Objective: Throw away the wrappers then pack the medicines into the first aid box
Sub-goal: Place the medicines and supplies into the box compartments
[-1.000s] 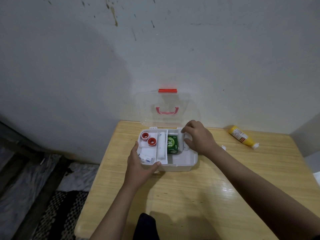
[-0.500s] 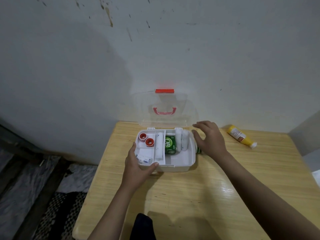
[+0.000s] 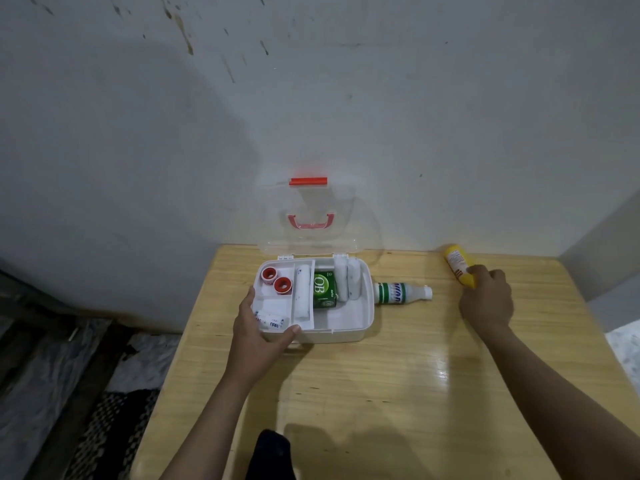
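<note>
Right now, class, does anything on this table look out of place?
Yes. A white bottle lies on its side outside the box, against its right wall. A yellow bottle also lies loose, the right hand on it.

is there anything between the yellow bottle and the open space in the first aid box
Yes. The white bottle with green stripes lies on its side on the table, just outside the right wall of the first aid box, on the straight line from the yellow bottle under the right hand. Lifting over it would clear.

Wooden table [image 3: 381,393]: open first aid box [image 3: 349,332], white bottle [image 3: 401,293], yellow bottle [image 3: 457,263] lying.
</note>
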The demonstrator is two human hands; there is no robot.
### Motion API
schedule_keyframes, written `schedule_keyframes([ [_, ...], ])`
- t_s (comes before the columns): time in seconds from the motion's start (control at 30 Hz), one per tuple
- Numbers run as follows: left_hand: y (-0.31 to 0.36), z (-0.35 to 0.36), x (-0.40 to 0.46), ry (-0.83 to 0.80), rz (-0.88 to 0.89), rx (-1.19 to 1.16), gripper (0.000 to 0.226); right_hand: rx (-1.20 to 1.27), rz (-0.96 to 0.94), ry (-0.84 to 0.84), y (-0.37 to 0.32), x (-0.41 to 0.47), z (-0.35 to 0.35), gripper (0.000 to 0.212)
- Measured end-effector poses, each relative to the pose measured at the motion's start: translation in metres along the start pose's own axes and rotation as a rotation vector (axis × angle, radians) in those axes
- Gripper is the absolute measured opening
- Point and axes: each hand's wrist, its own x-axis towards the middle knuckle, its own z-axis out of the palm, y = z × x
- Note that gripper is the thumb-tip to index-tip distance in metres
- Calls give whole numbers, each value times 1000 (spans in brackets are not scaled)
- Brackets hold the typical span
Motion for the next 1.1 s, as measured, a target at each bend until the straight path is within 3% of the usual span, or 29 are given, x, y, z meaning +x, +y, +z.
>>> schedule_keyframes([
  [0.27,-3,-1,0,-11,-10,-3,108,344,18,111,-2,-10,-16,45],
  [0.4,-2,1,0,-11,11,-7,105,434,-118,273,-22,-18,-48,35],
  [0.5,-3,0,0,-10,9,-11,106,534,-220,363,-45,-28,-74,15],
  [0.63,-3,0,0,-19,-14,-12,107,723,-324,249,-81,-47,-98,17],
  [0.8,-1,-1,-1,-21,-25,0,109,786,-442,79,-116,-68,-91,22],
  [0.97,-1,-2,-2,-20,-25,-6,110,724,-590,-97,-139,-81,-70,21],
  [1.1,-1,-3,-2,-26,-33,-4,113,485,-773,-160,-150,-85,-45,21],
])
